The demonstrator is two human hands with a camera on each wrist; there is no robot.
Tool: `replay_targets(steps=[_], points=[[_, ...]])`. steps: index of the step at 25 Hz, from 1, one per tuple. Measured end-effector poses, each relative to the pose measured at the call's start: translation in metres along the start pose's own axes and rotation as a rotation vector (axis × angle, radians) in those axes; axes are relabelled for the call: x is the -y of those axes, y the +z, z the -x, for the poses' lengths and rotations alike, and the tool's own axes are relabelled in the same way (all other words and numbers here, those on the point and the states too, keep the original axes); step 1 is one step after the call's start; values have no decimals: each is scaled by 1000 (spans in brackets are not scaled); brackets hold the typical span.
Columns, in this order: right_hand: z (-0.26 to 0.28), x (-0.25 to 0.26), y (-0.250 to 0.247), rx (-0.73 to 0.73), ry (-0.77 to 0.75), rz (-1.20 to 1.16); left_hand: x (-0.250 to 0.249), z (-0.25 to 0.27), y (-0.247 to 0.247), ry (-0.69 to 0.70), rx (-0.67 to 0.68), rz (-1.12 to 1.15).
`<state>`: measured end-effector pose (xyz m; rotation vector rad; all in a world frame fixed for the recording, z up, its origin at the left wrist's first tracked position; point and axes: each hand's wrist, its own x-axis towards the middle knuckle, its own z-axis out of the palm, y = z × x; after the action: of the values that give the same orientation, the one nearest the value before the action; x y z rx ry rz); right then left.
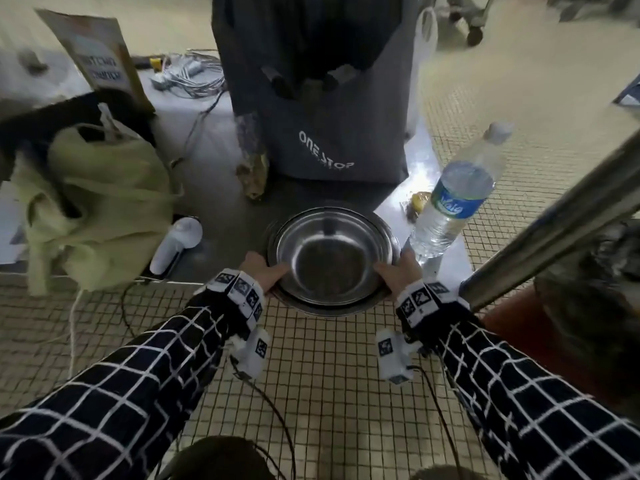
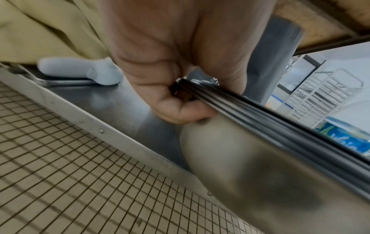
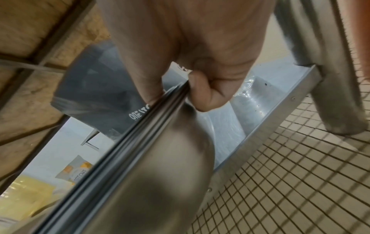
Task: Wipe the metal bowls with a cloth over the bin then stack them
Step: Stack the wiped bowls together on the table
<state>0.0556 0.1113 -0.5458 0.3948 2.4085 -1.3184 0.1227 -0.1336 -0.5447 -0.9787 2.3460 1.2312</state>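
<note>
A stack of nested metal bowls (image 1: 332, 258) sits tilted at the front edge of a low steel shelf (image 1: 221, 216), partly overhanging the tiled floor. My left hand (image 1: 273, 275) grips the left rims, thumb inside the top bowl. My right hand (image 1: 386, 271) grips the right rims the same way. The left wrist view shows my left hand (image 2: 190, 98) pinching several rims of the bowls (image 2: 260, 174), fingers underneath. In the right wrist view my right hand (image 3: 180, 90) clamps the rims of the bowls (image 3: 150, 182).
A grey "ONE STOP" bag (image 1: 322, 133) stands just behind the bowls. A water bottle (image 1: 453, 202) is at their right, a white handheld device (image 1: 176, 247) and a yellow-green fabric bag (image 1: 97, 209) at their left. A steel table leg (image 1: 554, 220) slants past my right arm.
</note>
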Motion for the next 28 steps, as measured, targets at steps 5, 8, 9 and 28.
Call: replay_targets(steps=[5, 8, 9, 28], points=[[-49, -19, 9, -44, -86, 113, -3, -36, 23, 77, -77, -3], [-52, -19, 10, -74, -122, 69, -8, -38, 22, 142, -89, -55], [-50, -19, 10, -93, -150, 76, -10, -36, 20, 171, -88, -103], [-31, -44, 12, 29, -631, 853, -2, -38, 19, 579, 53, -592]])
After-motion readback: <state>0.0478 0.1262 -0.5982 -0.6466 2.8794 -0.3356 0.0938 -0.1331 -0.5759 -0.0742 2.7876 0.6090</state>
